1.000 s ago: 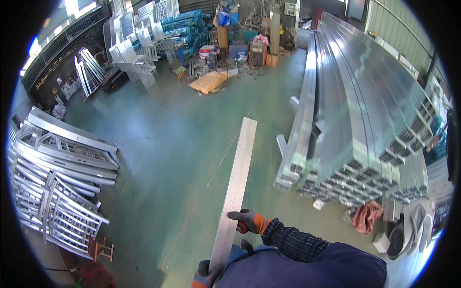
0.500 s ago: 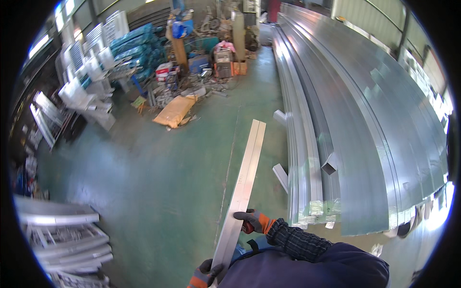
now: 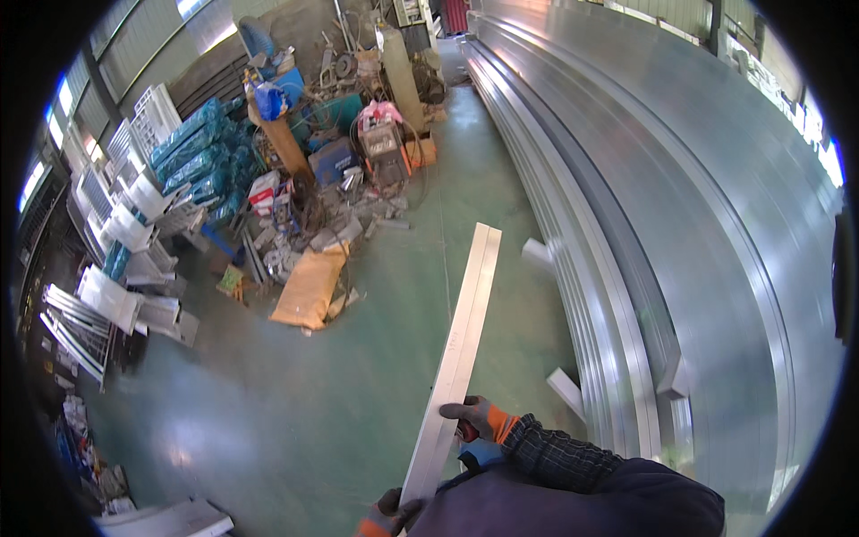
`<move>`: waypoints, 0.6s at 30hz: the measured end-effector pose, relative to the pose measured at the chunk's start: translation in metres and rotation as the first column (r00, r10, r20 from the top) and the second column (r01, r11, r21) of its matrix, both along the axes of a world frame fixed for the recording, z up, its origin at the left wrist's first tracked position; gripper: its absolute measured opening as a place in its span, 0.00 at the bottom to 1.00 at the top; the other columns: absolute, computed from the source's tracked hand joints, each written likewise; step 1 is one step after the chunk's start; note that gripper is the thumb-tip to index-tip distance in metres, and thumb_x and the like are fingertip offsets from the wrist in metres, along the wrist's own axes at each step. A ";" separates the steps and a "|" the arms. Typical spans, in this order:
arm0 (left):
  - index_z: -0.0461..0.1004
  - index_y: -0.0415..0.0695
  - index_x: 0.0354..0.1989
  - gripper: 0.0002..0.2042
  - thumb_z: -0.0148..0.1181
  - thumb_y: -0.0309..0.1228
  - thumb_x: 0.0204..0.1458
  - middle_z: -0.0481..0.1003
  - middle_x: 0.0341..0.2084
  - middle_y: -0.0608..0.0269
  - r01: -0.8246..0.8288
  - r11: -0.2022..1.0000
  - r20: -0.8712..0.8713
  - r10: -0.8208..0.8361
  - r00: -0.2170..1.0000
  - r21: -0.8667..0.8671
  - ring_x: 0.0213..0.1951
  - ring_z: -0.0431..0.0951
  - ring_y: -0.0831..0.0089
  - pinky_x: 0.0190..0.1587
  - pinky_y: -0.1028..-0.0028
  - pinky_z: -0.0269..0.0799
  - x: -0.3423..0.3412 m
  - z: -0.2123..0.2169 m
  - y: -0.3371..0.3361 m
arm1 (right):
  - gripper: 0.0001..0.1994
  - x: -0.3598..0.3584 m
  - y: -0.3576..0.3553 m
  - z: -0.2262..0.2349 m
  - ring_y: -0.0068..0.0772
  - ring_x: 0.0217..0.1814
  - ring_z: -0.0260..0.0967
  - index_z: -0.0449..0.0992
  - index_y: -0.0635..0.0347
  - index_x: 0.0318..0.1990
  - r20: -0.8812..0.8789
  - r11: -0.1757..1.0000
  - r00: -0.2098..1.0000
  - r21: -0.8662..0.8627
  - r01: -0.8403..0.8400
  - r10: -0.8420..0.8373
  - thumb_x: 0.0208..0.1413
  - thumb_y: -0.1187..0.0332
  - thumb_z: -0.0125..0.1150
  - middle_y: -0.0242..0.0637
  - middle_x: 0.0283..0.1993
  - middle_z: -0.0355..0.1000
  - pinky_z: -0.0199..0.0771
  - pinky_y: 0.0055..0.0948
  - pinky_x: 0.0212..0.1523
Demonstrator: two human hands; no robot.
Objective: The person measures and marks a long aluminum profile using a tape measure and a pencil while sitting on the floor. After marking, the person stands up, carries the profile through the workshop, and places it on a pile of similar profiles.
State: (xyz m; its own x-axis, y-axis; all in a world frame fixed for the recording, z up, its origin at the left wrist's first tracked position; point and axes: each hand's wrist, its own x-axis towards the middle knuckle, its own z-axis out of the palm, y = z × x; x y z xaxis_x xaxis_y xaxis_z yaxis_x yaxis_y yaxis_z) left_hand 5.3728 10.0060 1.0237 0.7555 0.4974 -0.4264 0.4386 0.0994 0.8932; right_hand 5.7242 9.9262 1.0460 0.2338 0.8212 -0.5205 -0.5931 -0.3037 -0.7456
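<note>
1. We carry a long, flat, pale aluminium bar (image 3: 458, 353) above the green floor (image 3: 295, 403), pointing away from us.
2. Right hand (image 3: 474, 416), gloved, clamps its right edge.
3. Left hand (image 3: 386, 515), gloved, grips its near end from below.
4. Stacked profiles (image 3: 680, 224) lie to the right, junk pile (image 3: 313, 179) left.

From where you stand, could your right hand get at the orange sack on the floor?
Probably not: the right hand grips the long metal strip, and the orange sack lies well off across open green floor.
</note>
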 end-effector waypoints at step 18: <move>0.66 0.37 0.67 0.46 0.77 0.56 0.47 0.79 0.55 0.42 0.423 0.888 -0.307 -0.358 0.882 0.180 0.54 0.83 0.55 0.55 0.62 0.79 0.717 0.092 0.588 | 0.28 0.642 0.507 0.036 0.23 0.25 0.68 0.83 0.63 0.40 0.254 0.938 0.923 -0.118 0.327 -0.290 0.52 0.42 0.75 0.31 0.27 0.73 0.69 0.27 0.27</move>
State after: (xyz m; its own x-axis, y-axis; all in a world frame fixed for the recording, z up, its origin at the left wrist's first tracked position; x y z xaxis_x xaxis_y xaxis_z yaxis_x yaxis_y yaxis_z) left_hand 6.0898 10.5945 1.1160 0.7881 0.2946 -0.5405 0.6145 -0.3266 0.7181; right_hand 6.3658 10.4334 1.0822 0.5906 0.6021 -0.5373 -0.4947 -0.2559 -0.8305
